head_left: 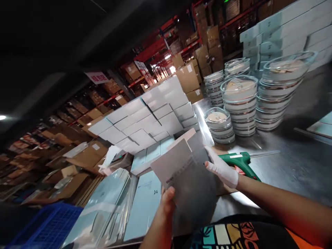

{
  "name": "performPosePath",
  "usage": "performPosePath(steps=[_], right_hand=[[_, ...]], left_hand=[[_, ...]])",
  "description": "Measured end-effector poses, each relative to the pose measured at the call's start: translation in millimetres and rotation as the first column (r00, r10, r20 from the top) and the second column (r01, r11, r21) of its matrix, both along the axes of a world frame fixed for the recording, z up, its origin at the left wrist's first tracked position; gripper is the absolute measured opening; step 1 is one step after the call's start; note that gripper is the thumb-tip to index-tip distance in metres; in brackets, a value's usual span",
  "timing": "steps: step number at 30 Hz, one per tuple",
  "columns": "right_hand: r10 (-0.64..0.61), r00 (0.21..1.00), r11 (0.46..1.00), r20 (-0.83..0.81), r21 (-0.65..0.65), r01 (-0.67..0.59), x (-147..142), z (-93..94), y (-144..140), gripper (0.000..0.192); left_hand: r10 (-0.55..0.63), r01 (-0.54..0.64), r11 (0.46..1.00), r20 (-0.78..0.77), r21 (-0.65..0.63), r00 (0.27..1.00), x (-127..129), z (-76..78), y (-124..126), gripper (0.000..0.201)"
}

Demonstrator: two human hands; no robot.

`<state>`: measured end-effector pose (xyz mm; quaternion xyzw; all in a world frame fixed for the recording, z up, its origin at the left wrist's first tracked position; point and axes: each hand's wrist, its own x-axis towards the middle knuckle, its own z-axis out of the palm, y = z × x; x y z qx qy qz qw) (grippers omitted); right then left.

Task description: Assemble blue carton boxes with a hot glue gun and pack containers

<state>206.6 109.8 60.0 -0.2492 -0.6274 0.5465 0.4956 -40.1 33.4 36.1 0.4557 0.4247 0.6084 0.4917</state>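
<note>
Both my hands hold a flat grey card sheet (186, 176), partly folded, above the near edge of a steel table (298, 162). My left hand (166, 202), bare, grips the sheet's lower left edge with the thumb on top. My right hand (222, 167), in a white glove, pinches the right edge. Just behind the right hand lies a green glue gun (240, 162) on the table.
Stacks of round clear containers (241, 103) stand on the table at the back right, white flat boxes (285, 31) behind them. More white boxes (145, 121) are piled left of the table, pale blue flat sheets (145, 204) below. A blue crate (44, 228) sits lower left.
</note>
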Motion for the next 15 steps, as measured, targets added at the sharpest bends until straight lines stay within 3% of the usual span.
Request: performPosePath(steps=[2, 4, 7, 9, 11, 13, 15], right_hand=[[0.108, 0.994, 0.994, -0.002, -0.006, -0.108, 7.5, 5.7, -14.3, 0.118], [0.228, 0.974, 0.974, -0.014, 0.01, -0.227, 10.0, 9.4, -25.1, 0.11], [0.137, 0.99, 0.99, -0.04, 0.046, -0.136, 11.7, 14.7, -28.4, 0.104], [0.052, 0.998, 0.997, -0.045, 0.053, -0.05, 14.0, 21.0, -22.7, 0.103], [0.043, 0.998, 0.995, -0.04, 0.092, -0.039, 15.0, 29.9, -14.6, 0.1], [0.007, 1.0, 0.993, -0.026, 0.118, -0.004, 11.5, 38.9, -7.5, 0.084], [-0.108, 0.994, 0.989, 0.029, 0.1, 0.105, 3.5, 44.8, -3.8, 0.057]], left_hand=[[0.174, -0.168, 0.981, -0.05, 0.097, 0.983, 15.2, -4.1, 13.1, 0.101], [0.341, -0.311, 0.927, -0.122, 0.21, 0.932, 27.5, -0.8, 26.2, 0.126], [0.443, -0.347, 0.868, -0.239, 0.355, 0.864, 33.4, 0.5, 36.5, 0.139], [0.468, -0.315, 0.847, -0.321, 0.427, 0.823, 29.7, -5.8, 35.4, 0.124], [0.48, -0.28, 0.84, -0.397, 0.465, 0.783, 24.5, -13.9, 30.6, 0.096], [0.479, -0.256, 0.84, -0.431, 0.478, 0.765, 21.9, -19.3, 25.1, 0.074], [0.529, -0.295, 0.795, -0.367, 0.53, 0.765, 22.8, -20.5, 20.3, 0.071]])
